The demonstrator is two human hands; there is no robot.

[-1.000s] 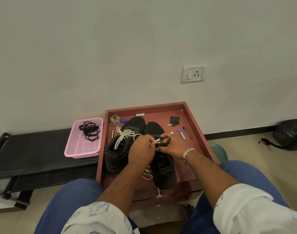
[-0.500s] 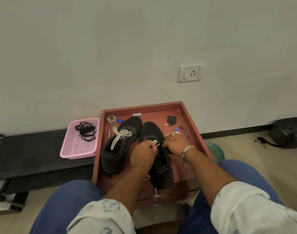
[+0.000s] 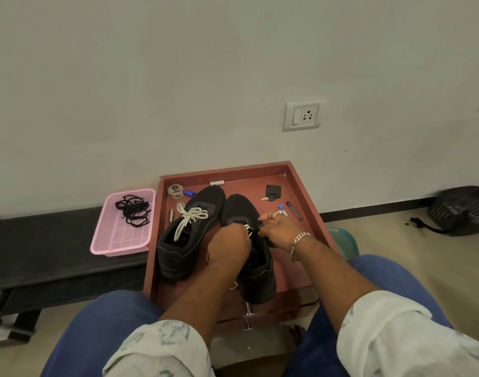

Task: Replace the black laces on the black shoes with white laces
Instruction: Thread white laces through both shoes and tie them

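Two black shoes stand side by side in a red-brown tray point(image 3: 309, 257). The left shoe point(image 3: 186, 235) carries a white lace point(image 3: 190, 217) through its eyelets, ends loose. The right shoe point(image 3: 256, 270) lies under both my hands. My left hand point(image 3: 228, 244) pinches a white lace point(image 3: 248, 229) at the shoe's eyelets. My right hand point(image 3: 277, 227), with ring and bracelet, grips the same lace and the shoe's upper from the right. A bit of white lace point(image 3: 233, 284) pokes out beside the shoe. Black laces point(image 3: 132, 209) lie in a pink basket point(image 3: 118, 240).
Small items sit at the tray's far end: a tape roll point(image 3: 175, 191), a black key holder point(image 3: 273, 192), a blue-capped pen point(image 3: 283, 210). A black bench point(image 3: 37, 248) holds the basket at left. A black bag point(image 3: 461, 210) lies on the floor at right. My knees flank the tray.
My hands have closed in together over the right shoe's eyelets, and the loose white lace trailing by the shoe has shortened. The head view has shifted slightly.
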